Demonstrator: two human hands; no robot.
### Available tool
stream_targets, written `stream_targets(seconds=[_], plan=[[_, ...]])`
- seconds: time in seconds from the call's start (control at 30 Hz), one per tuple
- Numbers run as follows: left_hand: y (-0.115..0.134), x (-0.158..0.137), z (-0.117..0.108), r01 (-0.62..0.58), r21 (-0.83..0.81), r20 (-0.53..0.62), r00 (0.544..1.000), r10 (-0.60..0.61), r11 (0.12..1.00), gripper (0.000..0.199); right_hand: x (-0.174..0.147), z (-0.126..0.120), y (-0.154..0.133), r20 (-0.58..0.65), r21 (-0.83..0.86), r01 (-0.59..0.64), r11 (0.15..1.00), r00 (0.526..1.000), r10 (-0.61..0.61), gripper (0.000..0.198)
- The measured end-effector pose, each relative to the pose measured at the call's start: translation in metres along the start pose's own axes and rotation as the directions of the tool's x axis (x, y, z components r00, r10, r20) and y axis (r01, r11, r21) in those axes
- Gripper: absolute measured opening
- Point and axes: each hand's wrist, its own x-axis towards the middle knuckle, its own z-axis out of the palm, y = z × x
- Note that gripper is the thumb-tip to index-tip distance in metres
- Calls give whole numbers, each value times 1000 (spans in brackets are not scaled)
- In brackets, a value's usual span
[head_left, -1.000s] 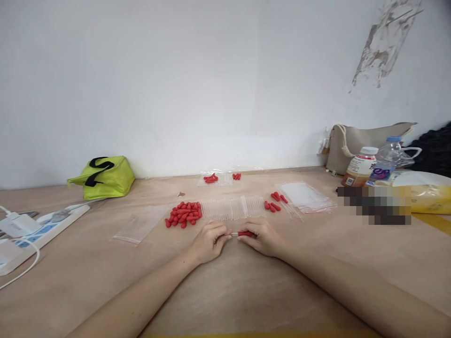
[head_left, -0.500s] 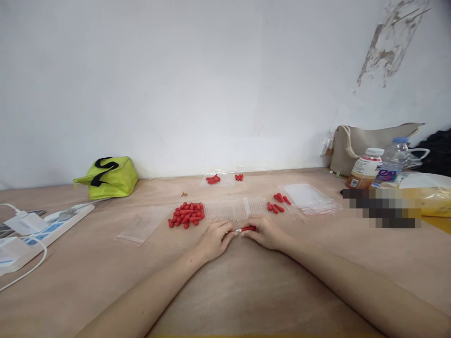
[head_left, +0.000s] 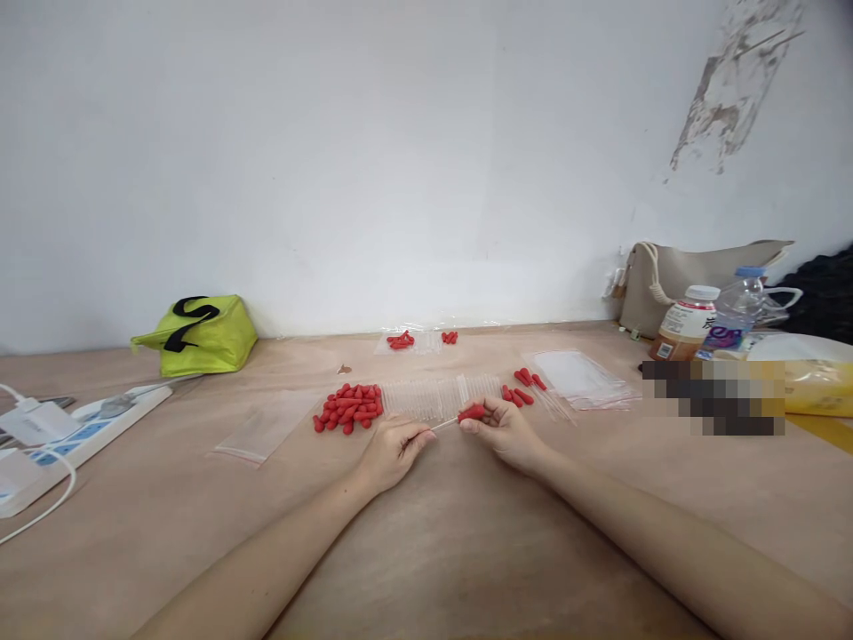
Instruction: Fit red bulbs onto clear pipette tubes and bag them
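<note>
My left hand (head_left: 394, 452) pinches a thin clear dropper tube (head_left: 445, 424) that slants up to the right. The tube's far end meets a red rubber bulb (head_left: 471, 412), held between the thumb and fingers of my right hand (head_left: 505, 432). Whether the tube sits inside the bulb I cannot tell. Behind my hands lies a row of clear tubes (head_left: 433, 396). A heap of red rubber bulbs (head_left: 347, 407) is left of that row. Several more red bulbs (head_left: 523, 397) lie to its right, beside a few loose tubes (head_left: 558, 406).
Clear plastic bags (head_left: 267, 431) lie at the left, with a stack of bags (head_left: 579, 378) at the right. Farther back, a filled bag (head_left: 426, 341) lies by the wall. A power strip (head_left: 99, 440), a lime pouch (head_left: 206, 336) and a bottle (head_left: 686, 324) stand at the sides.
My hands have moved slightly apart, and a length of tube now shows between them. The red bulb in my right hand has turned and shows more of its round body.
</note>
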Motion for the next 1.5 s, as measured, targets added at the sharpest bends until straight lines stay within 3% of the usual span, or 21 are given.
stream_targets(seconds=[0.13,0.27,0.37,0.47,0.57,0.7,0.83,0.93,1.03,1.2,1.33,1.43,1.5], plan=[[3,0,-2,-13,-41,26,1000,14,999,20,11,2,-9,-73,48,26,998,997,-22,26],[5,1,-3,-28,-4,47,998,28,1000,23,31,-45,-26,-280,-301,28,953,953,-117,41],[5,1,-1,-32,29,69,997,30,999,19,38,-92,-27,-381,-668,-132,732,906,-185,42],[5,1,1,-45,53,82,996,41,998,16,34,-121,-13,-464,-791,-338,509,875,-139,35],[4,1,1,-50,65,85,995,44,997,17,31,-127,4,-511,-796,-447,409,857,-58,35],[4,1,0,-47,64,96,995,41,997,18,30,-125,13,-532,-800,-503,326,847,2,38],[4,1,0,-41,71,102,994,34,997,17,30,-123,9,-531,-807,-507,302,847,4,38],[4,0,0,-41,70,100,994,34,997,18,30,-121,3,-477,-837,-446,317,878,-26,31],[4,0,0,-42,79,107,994,34,996,18,31,-115,-4,-412,-866,-402,297,911,34,30],[4,1,0,-38,91,112,993,28,995,19,29,-105,-7,-357,-898,-387,210,919,169,34],[6,0,-1,-39,83,101,994,31,996,18,29,-103,-6,-367,-896,-395,203,916,161,33],[5,2,-1,-5,114,20,1000,2,993,14,29,-96,-12,-379,-873,-385,301,922,80,28],[4,8,-2,72,161,-83,995,-59,984,12,28,-83,-18,-285,-865,-254,433,958,-7,24]])
